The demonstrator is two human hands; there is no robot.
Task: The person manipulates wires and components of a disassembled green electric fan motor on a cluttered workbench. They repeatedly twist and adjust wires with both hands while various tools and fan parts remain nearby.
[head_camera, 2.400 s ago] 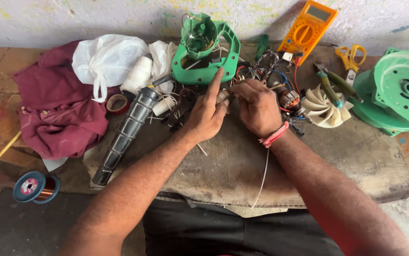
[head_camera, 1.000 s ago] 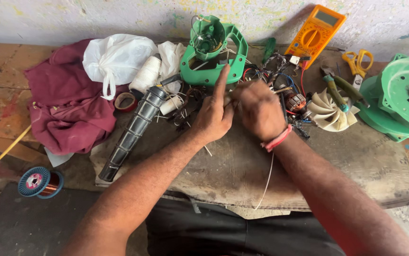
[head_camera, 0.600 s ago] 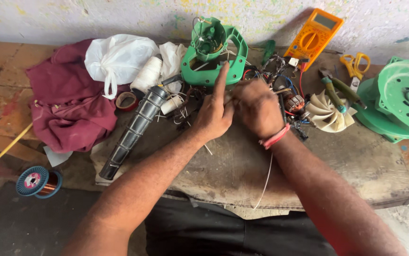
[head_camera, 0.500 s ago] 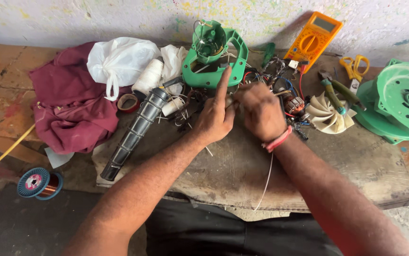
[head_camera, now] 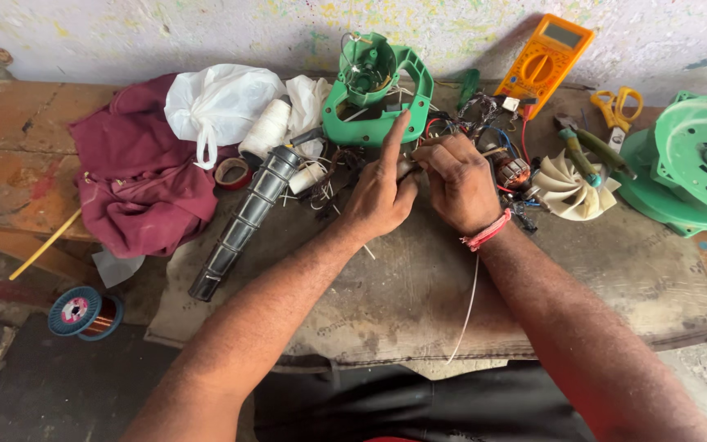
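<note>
Pinching a small part between them, both hands, left and right, meet beside tangled wires.

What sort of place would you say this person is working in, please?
Probably a small electrical repair workshop: an orange multimeter, a spool of copper wire and a white fan impeller surround both hands at a wire tangle.
</note>
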